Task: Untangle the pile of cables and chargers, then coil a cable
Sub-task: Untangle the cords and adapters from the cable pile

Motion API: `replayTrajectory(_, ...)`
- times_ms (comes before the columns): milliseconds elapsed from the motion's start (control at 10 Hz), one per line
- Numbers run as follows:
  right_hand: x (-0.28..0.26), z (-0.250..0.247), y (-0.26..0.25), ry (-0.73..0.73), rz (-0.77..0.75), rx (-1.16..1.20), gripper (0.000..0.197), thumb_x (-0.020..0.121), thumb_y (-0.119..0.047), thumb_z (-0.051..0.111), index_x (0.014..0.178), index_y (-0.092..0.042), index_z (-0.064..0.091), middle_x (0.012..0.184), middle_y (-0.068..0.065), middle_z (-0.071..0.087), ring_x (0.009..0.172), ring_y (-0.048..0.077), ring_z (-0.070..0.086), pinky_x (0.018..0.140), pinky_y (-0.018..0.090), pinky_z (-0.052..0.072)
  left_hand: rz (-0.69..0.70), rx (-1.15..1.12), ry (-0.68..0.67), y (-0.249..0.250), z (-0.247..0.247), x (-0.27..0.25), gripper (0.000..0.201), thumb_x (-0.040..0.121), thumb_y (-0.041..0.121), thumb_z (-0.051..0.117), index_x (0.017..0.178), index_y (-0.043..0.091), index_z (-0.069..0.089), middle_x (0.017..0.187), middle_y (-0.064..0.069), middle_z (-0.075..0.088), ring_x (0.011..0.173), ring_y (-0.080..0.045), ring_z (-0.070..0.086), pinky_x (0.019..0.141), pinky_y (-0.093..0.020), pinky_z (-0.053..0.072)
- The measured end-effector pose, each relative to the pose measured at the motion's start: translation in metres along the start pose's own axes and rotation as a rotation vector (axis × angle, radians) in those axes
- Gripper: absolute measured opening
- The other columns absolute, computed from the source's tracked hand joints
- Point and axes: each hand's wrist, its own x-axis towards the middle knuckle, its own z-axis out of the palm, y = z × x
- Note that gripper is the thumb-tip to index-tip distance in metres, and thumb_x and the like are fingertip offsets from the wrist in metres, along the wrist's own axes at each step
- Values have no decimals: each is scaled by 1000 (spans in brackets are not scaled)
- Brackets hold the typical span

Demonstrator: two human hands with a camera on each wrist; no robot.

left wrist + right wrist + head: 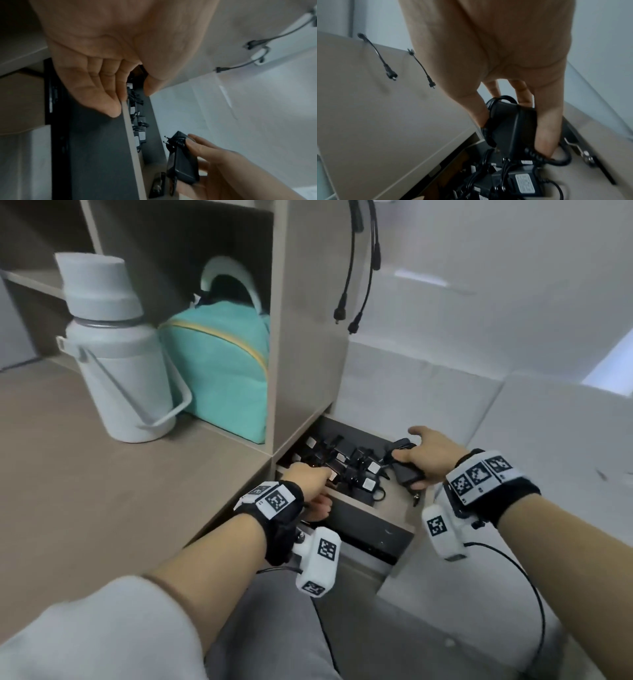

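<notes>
Head view: the tangled pile of black chargers and cables (346, 465) lies in an open drawer (373, 529) between the hands, its length running left to right. Left wrist view: the left hand (96, 83) curls over the pale drawer front edge (132, 135), gripping it. Right wrist view: the right hand (513, 94) grips a black rectangular power adapter (513, 125) at the pile's right end, its cord trailing into the tangle.

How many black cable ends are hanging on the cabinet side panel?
2: the left cable end and the right cable end hang side by side on the side panel above the drawer.
</notes>
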Motion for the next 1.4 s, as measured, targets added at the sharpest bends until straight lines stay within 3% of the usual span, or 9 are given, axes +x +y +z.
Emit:
replayTrajectory(100,13,13,-1,-87,-21,-250,66,98,-21,63,155,-13,31,148,13,49,128,35,55,90,31,57,-16,-16,86,-5,-2,24,36,88,37,64,78,3,67,65,-17,69,57,-29,68,60,-42,63)
replayTrajectory(200,20,25,-5,-127,10,-359,43,97,-19,62,138,-6,55,136,17,59,124,34,58,104,43,49,-19,-46,119,-9,-6,31,36,97,24,62,70,1,60,58,-14,63,39,-24,60,38,-27,50)
replayTrajectory(400,17,29,-24,-123,-17,-623,45,100,-33,60,135,-5,58,135,10,61,125,28,56,103,33,45,-94,-71,65,-15,-14,36,40,98,22,65,67,0,53,47,-10,56,29,-17,55,31,-19,42)
replayTrajectory(600,19,27,-15,-149,48,-478,25,85,-11,80,100,-3,62,57,5,59,49,21,59,50,28,51,-113,-119,64,-15,-15,38,38,100,24,61,72,-1,52,62,-17,60,30,-20,57,31,-20,43)
replayTrajectory(700,20,27,-2,-198,118,-393,32,89,-11,76,115,-8,57,52,4,64,37,16,59,40,26,49,-106,-117,53,-17,-15,38,40,100,27,61,73,-1,52,57,-16,58,29,-19,55,31,-21,44)
replayTrajectory(800,22,29,-1,-280,123,-445,36,96,-10,67,128,-13,51,58,9,68,40,18,64,36,25,49,-101,-123,46,-19,-16,38,41,100,29,62,73,-1,52,62,-17,58,28,-17,55,31,-21,45)
replayTrajectory(1000,33,31,-9,-312,-31,-896,26,87,-19,77,104,-20,57,115,10,71,102,26,70,88,36,59,-94,-95,63,-20,-14,40,47,100,34,61,70,0,52,63,-18,58,37,-19,54,32,-20,46)
replayTrajectory(1300,49,44,-11,-306,-84,-1185,30,94,-39,67,84,-11,58,71,-2,49,57,15,46,55,23,37,-59,-28,63,-22,-15,42,49,100,37,61,68,1,54,66,-16,59,51,-22,55,34,-19,45)
replayTrajectory(1400,48,42,-8,-336,-107,-1198,18,92,-28,71,98,-13,64,84,0,56,74,19,53,60,21,41,-53,-7,48,-22,-17,42,49,101,36,60,68,0,53,67,-16,59,52,-23,55,34,-19,44)
